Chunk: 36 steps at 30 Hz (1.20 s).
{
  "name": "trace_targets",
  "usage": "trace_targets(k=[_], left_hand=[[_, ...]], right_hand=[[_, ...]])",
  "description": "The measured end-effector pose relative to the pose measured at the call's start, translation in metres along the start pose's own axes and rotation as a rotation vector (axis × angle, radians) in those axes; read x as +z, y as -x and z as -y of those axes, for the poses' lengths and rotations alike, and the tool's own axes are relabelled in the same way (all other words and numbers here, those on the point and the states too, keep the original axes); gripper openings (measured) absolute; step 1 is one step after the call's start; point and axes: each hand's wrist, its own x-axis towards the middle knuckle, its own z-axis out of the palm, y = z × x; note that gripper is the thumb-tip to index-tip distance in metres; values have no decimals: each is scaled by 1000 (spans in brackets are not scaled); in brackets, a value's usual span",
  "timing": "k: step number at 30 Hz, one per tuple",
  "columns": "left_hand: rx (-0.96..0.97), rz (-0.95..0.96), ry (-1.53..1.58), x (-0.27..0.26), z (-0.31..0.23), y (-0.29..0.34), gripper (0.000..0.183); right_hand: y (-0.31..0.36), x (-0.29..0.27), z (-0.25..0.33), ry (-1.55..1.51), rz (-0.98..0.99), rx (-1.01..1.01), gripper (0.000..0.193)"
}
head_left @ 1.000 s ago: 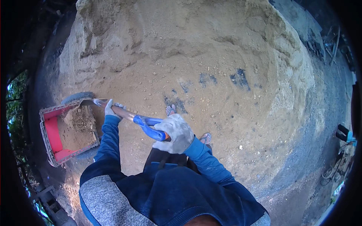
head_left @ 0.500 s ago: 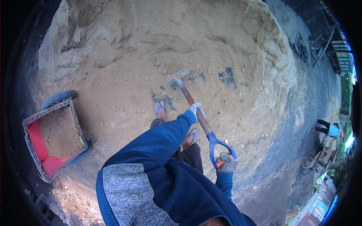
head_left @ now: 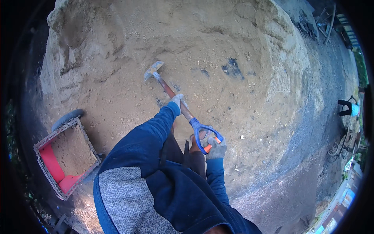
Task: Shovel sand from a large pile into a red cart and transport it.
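Both of my gloved hands hold one shovel point(head_left: 166, 89). Its shaft is brown and its D-shaped grip is blue and orange. My left hand point(head_left: 179, 101) is wrapped round the middle of the shaft. Behind it and to the right, my right hand point(head_left: 217, 148) grips the orange bar of the D-handle. The shovel's worn metal blade point(head_left: 154, 70) is forward and to the left, at the foot of a big sand pile point(head_left: 175, 31). Whether the blade touches the sand or carries any, I cannot tell.
At the left stands a two-wheeled cart point(head_left: 66, 156) with a red inside, partly filled with sand. Dark patches point(head_left: 233, 68) mark the sandy ground ahead. Far right are another person point(head_left: 348, 108) and a wheeled frame point(head_left: 338, 150). Poles point(head_left: 330, 25) lean at the upper right.
The shovel and both my hands have moved left and forward, with the blade shifting toward the upper left. My grip on the shaft and handle stays the same.
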Motion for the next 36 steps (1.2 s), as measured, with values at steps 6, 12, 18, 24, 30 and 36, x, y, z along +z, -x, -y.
trace_targets(k=[6,12,18,24,30,36], left_hand=[[-129,70,54,22,96,6,15],[-191,184,193,72,111,80,22],[73,353,323,136,-17,124,29],[163,624,87,255,-114,167,21],[241,577,-188,355,-294,35,13],[314,406,-390,389,-292,-3,8]], right_hand=[[17,-84,33,128,-100,-81,23],[15,-150,82,159,-75,-180,33],[37,-86,149,207,222,-391,44],[16,-31,207,222,203,-546,60],[-121,144,244,128,205,-526,56],[-175,132,214,-206,173,-456,57]])
